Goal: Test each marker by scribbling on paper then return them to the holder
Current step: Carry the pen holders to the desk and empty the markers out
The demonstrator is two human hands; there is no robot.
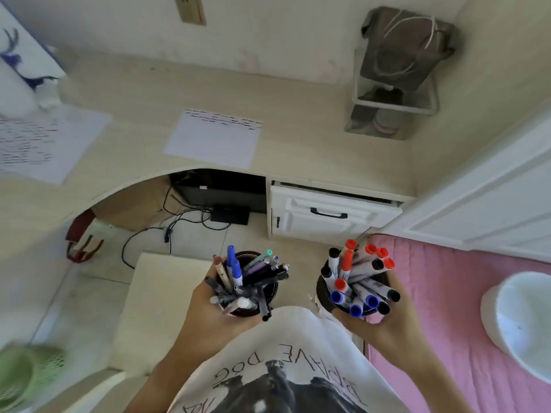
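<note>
Desk (298, 93) in pale wood curves across the view, with a pink bed (447, 308) at the right. Two sheets lie on the desk: a scribbled page (44, 144) at the left and a paper (213, 138) near the middle, marked along its top edge. Below, held over the floor, are two dark holders. The left hand (205, 311) curls round the left holder (268, 289), crammed with pens. The right hand (384, 320) grips the right holder (323, 293), which carries the markers (357, 278), capped red, blue and black, standing tilted in it.
</note>
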